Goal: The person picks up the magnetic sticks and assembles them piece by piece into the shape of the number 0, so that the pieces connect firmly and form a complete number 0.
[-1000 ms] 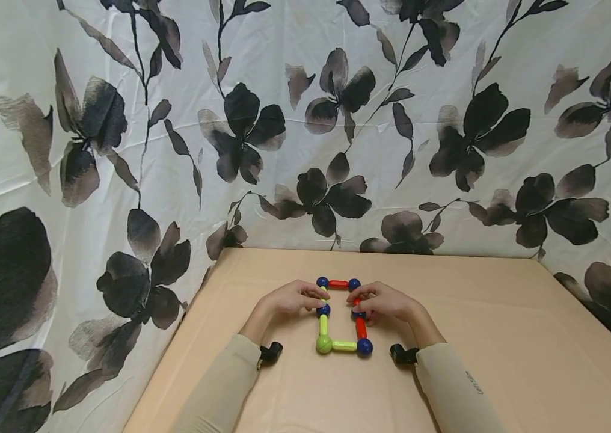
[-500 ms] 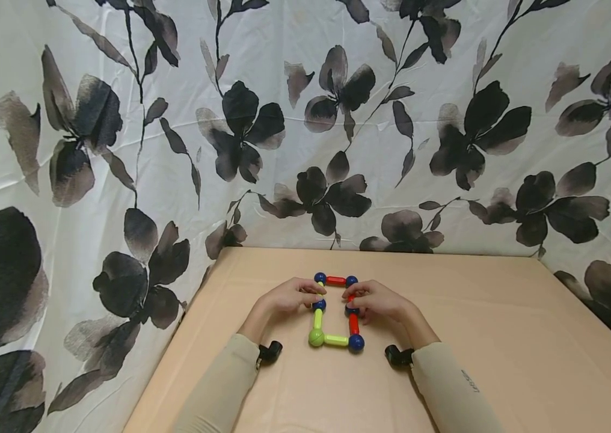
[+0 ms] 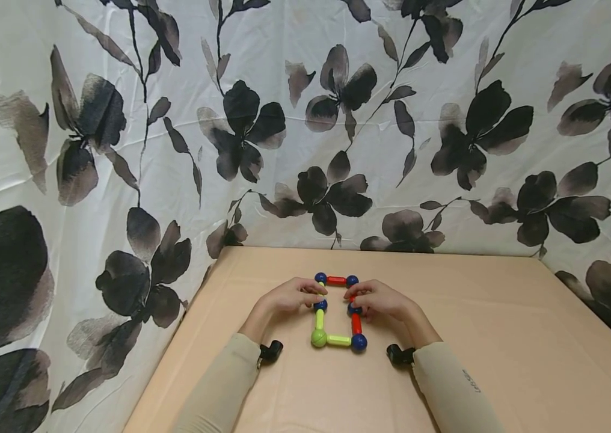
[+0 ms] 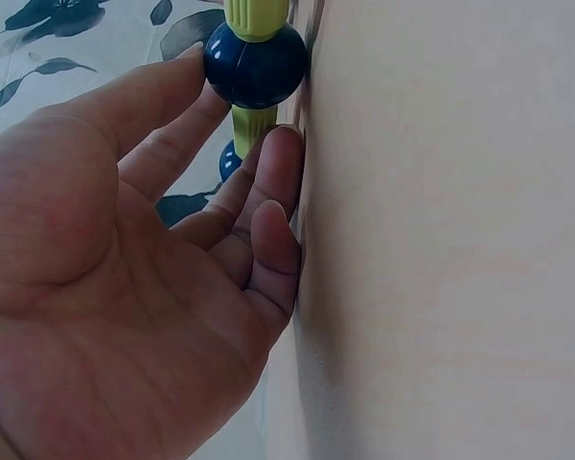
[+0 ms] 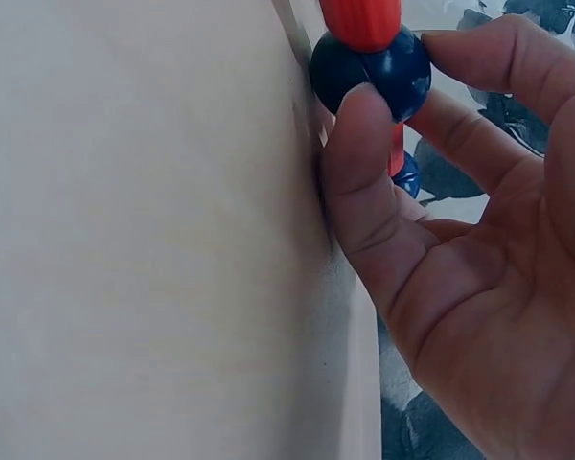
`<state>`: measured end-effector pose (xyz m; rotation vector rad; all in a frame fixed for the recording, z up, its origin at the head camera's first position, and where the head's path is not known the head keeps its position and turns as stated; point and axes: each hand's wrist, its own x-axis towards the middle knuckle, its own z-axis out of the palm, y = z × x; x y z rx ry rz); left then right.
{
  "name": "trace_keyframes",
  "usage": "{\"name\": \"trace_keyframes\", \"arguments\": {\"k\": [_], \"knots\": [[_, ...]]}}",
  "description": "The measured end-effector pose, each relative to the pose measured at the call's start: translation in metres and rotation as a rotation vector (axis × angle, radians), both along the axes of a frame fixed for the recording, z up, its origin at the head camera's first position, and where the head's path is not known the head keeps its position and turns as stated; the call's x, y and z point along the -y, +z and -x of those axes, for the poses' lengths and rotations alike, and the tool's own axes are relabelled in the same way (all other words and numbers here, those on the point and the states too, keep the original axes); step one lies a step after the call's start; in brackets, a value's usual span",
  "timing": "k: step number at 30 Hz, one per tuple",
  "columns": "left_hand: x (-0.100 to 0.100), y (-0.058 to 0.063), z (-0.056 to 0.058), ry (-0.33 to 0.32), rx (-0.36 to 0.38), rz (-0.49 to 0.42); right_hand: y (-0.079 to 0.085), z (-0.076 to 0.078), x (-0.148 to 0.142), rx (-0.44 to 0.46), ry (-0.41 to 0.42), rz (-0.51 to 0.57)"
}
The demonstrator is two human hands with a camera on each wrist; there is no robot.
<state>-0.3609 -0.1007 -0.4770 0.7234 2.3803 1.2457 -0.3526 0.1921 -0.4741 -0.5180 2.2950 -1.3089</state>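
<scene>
A closed frame of ball-and-rod building toy pieces lies on the table in the head view. Its left side has yellow-green rods (image 3: 319, 319) and its right side red rods (image 3: 356, 325). Blue balls join most pieces; a larger green ball (image 3: 319, 338) forms the near left corner. My left hand (image 3: 294, 296) holds the left side, thumb against the middle blue ball (image 4: 256, 65) and fingers round the rod beyond it. On the other side my right hand (image 3: 383, 299) grips the middle blue ball (image 5: 371, 72) between thumb and fingers. Parts of the far rods are hidden by fingers.
The tan table (image 3: 478, 337) stretches out on both sides of the frame. Behind it and along the left hangs a white cloth (image 3: 262, 54) with dark flowers. A black wrist camera (image 3: 270, 352) sits on each wrist.
The frame has shifted a little left and away from me, its near end swinging left and then slightly back right. Both hands have kept their hold and moved with it.
</scene>
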Motion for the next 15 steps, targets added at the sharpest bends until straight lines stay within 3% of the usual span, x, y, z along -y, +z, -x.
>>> {"name": "trace_keyframes", "arguments": {"k": [15], "knots": [[0.0005,0.0032,-0.0031,-0.007,-0.003,0.004,-0.0002,0.0013,-0.0031,0.005,0.026,0.001]]}}
